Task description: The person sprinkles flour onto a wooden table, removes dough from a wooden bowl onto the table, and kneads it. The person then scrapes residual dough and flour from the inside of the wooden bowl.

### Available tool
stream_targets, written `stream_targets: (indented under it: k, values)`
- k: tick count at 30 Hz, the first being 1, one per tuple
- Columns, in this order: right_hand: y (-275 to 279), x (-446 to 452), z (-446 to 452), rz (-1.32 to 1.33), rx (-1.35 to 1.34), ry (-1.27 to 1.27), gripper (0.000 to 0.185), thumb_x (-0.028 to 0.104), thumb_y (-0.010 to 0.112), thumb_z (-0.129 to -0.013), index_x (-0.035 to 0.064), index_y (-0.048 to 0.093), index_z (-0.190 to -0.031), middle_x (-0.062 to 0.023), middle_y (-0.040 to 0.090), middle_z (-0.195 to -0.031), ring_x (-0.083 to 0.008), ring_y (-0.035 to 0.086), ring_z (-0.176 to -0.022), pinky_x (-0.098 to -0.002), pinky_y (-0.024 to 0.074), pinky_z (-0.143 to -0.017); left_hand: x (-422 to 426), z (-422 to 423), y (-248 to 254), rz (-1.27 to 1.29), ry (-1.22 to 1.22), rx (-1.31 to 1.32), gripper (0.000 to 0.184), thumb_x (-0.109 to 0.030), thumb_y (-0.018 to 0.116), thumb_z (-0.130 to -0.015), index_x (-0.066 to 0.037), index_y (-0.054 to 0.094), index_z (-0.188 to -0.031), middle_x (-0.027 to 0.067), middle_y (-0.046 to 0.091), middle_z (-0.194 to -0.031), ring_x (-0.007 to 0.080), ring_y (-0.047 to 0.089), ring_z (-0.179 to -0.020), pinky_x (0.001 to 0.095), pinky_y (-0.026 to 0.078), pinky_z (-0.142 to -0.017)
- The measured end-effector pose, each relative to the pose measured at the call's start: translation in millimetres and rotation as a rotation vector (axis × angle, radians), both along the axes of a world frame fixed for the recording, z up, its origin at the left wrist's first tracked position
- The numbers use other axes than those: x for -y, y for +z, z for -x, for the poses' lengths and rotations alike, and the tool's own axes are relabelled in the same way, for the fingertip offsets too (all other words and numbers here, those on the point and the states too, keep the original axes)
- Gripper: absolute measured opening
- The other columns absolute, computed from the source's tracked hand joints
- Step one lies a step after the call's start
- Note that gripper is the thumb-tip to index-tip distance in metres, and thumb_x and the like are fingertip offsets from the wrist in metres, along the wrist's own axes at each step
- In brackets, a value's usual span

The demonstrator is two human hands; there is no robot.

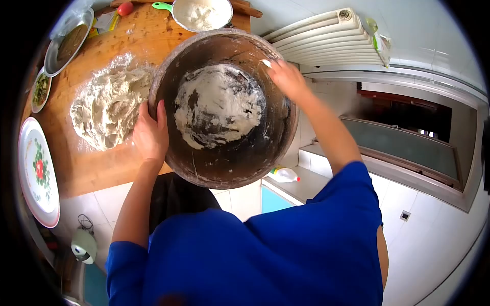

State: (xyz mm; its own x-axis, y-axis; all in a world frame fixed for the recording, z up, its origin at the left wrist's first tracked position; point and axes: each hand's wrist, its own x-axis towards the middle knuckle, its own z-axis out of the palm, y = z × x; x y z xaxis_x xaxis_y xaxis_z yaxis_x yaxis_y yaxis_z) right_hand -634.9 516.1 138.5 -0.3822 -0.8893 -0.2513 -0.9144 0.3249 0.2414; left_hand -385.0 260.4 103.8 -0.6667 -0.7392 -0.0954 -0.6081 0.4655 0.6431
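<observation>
A large dark round basin (278,127) is tipped toward me at the table's edge, with loose white flour (219,102) spread over its bottom and smears on its wall. My left hand (151,133) grips the basin's left rim, thumb over the edge. At the upper right inner wall is my right hand (287,76), fingers closed, with a small white piece (266,63) showing at the fingertips; its kind is unclear. Left of the basin, a big rough mass of dough (109,104) lies on the floury wooden table (138,43).
A white pan (201,15) with flour and a green handle stands behind the basin. Along the left are a metal bowl (69,43), a plate of greens (41,91) and a flowered tray (38,171). A tomato (125,8) sits at the back; a radiator (326,38) is at right.
</observation>
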Motion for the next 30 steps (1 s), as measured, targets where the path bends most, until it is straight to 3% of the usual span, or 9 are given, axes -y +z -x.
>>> stream_targets:
  k: [5,7,9,10,12,13,17,23,30]
  values:
    - [-28,-54,-195,-0.254,0.449,-0.589,0.011,0.006,0.057,-0.072,0.0036,0.064,-0.079,-0.0139,0.058,-0.082,-0.0288,0.057,-0.083,-0.0402,0.0473,-0.074,3,1,0,-0.025,-0.011,0.020,0.036,-0.042,0.047,-0.087,-0.006,0.051,-0.092,0.0196,0.061,-0.075,0.0388,0.058,-0.071,0.0454,0.044,-0.062]
    - [-5,-13,-239,0.279,0.842,-0.639,0.011,0.008,0.058,-0.072,0.0059,0.065,-0.080,-0.0129,0.059,-0.084,-0.0302,0.058,-0.080,-0.0400,0.0479,-0.072,2,2,-1,0.015,0.008,0.015,0.036,-0.042,0.047,-0.086,-0.006,0.051,-0.091,0.0193,0.061,-0.075,0.0386,0.058,-0.071,0.0453,0.044,-0.062]
    - [-35,-42,-204,0.111,0.843,-0.513,0.010,0.009,0.057,-0.073,0.0061,0.064,-0.078,-0.0118,0.059,-0.084,-0.0299,0.058,-0.078,-0.0392,0.0475,-0.071,1,1,0,0.014,0.003,0.010,0.036,-0.042,0.047,-0.086,-0.006,0.051,-0.092,0.0193,0.061,-0.075,0.0386,0.058,-0.072,0.0452,0.044,-0.062]
    - [-50,-63,-166,-0.229,0.398,-0.274,0.009,0.010,0.055,-0.073,0.0055,0.063,-0.075,-0.0125,0.058,-0.083,-0.0282,0.056,-0.082,-0.0386,0.0458,-0.072,2,3,0,0.018,0.008,0.000,0.036,-0.042,0.048,-0.086,-0.006,0.051,-0.093,0.0192,0.061,-0.076,0.0385,0.058,-0.072,0.0450,0.044,-0.062]
    - [-42,-65,-74,-0.185,0.132,-0.091,0.012,0.013,0.054,-0.075,0.0035,0.060,-0.080,-0.0137,0.053,-0.087,-0.0261,0.051,-0.086,-0.0381,0.0438,-0.075,1,2,-1,0.023,0.015,0.005,0.036,-0.042,0.047,-0.086,-0.006,0.052,-0.094,0.0193,0.061,-0.077,0.0385,0.058,-0.072,0.0450,0.044,-0.063]
    - [-24,-34,-49,0.079,0.211,-0.489,0.015,0.015,0.052,-0.078,0.0044,0.057,-0.088,-0.0139,0.052,-0.088,-0.0270,0.051,-0.087,-0.0381,0.0435,-0.074,1,3,-3,0.026,0.033,0.010,0.037,-0.041,0.047,-0.086,-0.006,0.052,-0.096,0.0194,0.062,-0.077,0.0386,0.058,-0.072,0.0450,0.044,-0.063]
    - [3,-2,7,0.026,-0.042,0.182,0.010,0.014,0.051,-0.078,0.0048,0.054,-0.082,-0.0105,0.054,-0.087,-0.0258,0.054,-0.087,-0.0350,0.0458,-0.073,1,0,1,-0.013,0.001,0.018,0.037,-0.041,0.048,-0.086,-0.006,0.052,-0.098,0.0198,0.062,-0.077,0.0389,0.058,-0.072,0.0451,0.044,-0.063]
    - [-21,-89,-131,-0.021,0.141,-0.267,0.010,0.010,0.049,-0.076,0.0046,0.057,-0.079,-0.0095,0.054,-0.087,-0.0232,0.053,-0.087,-0.0358,0.0466,-0.074,3,2,1,0.028,-0.005,0.007,0.037,-0.041,0.048,-0.087,-0.006,0.051,-0.096,0.0199,0.061,-0.077,0.0391,0.058,-0.072,0.0453,0.044,-0.063]
    - [-7,-19,-2,-0.050,0.066,-0.237,0.008,0.011,0.050,-0.076,0.0078,0.055,-0.081,-0.0085,0.053,-0.086,-0.0225,0.053,-0.087,-0.0346,0.0477,-0.072,3,4,0,-0.001,0.009,-0.012,0.037,-0.041,0.048,-0.087,-0.005,0.051,-0.097,0.0200,0.061,-0.079,0.0381,0.058,-0.074,0.0447,0.044,-0.063]
